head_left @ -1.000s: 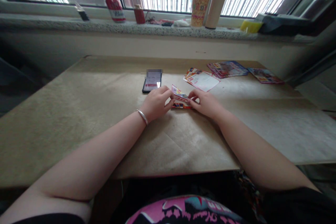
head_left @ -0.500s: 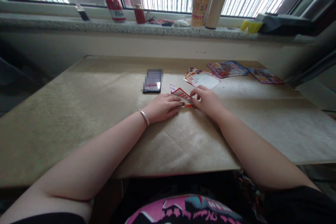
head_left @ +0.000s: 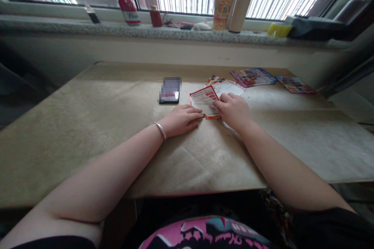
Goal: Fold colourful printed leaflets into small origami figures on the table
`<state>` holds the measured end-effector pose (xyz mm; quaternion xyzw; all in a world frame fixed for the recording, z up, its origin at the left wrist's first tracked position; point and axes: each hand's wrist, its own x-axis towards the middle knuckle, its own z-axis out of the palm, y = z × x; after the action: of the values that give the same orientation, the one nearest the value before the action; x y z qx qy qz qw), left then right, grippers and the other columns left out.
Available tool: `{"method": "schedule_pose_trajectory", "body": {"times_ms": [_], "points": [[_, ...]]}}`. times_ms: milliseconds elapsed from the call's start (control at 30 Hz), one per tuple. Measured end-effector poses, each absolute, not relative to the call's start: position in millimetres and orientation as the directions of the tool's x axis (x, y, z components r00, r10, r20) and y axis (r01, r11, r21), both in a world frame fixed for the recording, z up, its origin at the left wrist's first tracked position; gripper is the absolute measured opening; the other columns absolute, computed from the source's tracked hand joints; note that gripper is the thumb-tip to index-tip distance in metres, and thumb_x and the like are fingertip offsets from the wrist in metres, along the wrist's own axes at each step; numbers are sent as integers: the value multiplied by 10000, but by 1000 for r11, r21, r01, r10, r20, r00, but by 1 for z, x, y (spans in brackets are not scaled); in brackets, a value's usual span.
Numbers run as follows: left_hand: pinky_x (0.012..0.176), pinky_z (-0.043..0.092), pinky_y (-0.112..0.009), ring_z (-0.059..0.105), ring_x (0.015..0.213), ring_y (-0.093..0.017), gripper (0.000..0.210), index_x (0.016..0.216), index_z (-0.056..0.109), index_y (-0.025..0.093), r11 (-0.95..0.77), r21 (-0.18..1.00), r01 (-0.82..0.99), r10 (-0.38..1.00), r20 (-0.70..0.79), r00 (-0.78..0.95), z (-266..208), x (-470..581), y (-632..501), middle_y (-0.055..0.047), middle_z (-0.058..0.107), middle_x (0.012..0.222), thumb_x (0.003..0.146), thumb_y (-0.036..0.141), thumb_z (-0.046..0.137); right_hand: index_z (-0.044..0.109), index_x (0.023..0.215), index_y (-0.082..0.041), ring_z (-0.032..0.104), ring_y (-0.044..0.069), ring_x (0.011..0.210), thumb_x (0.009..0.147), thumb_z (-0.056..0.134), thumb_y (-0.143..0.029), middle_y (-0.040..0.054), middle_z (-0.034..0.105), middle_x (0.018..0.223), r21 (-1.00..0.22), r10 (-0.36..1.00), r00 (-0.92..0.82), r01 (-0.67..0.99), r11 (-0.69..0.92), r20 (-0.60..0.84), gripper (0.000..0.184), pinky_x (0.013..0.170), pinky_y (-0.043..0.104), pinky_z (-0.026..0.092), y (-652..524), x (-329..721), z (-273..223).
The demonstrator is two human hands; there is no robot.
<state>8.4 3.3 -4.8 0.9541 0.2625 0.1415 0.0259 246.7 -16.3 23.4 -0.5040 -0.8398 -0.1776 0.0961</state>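
A white printed leaflet (head_left: 202,99) with a red border and red lettering lies in front of me, its far edge lifted from the table. My right hand (head_left: 233,111) pinches it at its right side, thumb and fingers closed. Flat on the table, fingers stretched out, my left hand (head_left: 185,118) presses the leaflet's near left corner. An orange-and-red edge (head_left: 212,116) shows beneath the leaflet; whether it belongs to another sheet I cannot tell. Just behind, more white and orange leaflets (head_left: 229,87) overlap, partly covered by the held one and my right hand.
A phone (head_left: 170,90) lies left of the leaflets. Colourful printed booklets (head_left: 253,77) and another printed stack (head_left: 295,84) are at the back right of the table (head_left: 96,124). On the windowsill stand a red can (head_left: 128,9), a red bottle (head_left: 156,16) and a patterned cup (head_left: 222,11).
The leaflet, bent up in a narrow fold before, now spreads wider with its printed face showing. My right hand has closed more firmly on its right side. My left hand stays put.
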Motion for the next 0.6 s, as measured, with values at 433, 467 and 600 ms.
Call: {"method": "schedule_pose_trajectory", "body": {"times_ms": [433, 467, 600], "points": [[1051, 434, -431, 554, 1212, -239, 359, 1276, 612, 217, -864, 158, 478, 504, 275, 819, -6, 8, 4, -84, 614, 1328, 938, 312, 534, 731, 1073, -231, 455, 304, 1215, 930, 487, -180, 68, 665, 1243, 101, 764, -572, 815, 571, 299, 287, 976, 469, 384, -5, 257, 8], [1053, 431, -430, 554, 1213, -239, 360, 1275, 611, 217, -863, 157, 481, 506, 272, 819, -6, 8, 4, -81, 612, 1332, 937, 315, 533, 727, 1080, -224, 434, 304, 1267, 928, 480, -163, 60, 650, 1284, 85, 758, -586, 803, 589, 286, 297, 1019, 478, 369, -4, 257, 6], [1054, 423, -418, 557, 1213, -236, 318, 1223, 629, 213, -846, 161, 508, 532, 257, 806, -5, 9, 4, -64, 609, 1343, 940, 307, 518, 688, 1162, -193, 389, 304, 1364, 910, 454, -116, 53, 622, 1345, 29, 778, -579, 806, 591, 245, 352, 1106, 494, 331, 0, 259, -1]]}}
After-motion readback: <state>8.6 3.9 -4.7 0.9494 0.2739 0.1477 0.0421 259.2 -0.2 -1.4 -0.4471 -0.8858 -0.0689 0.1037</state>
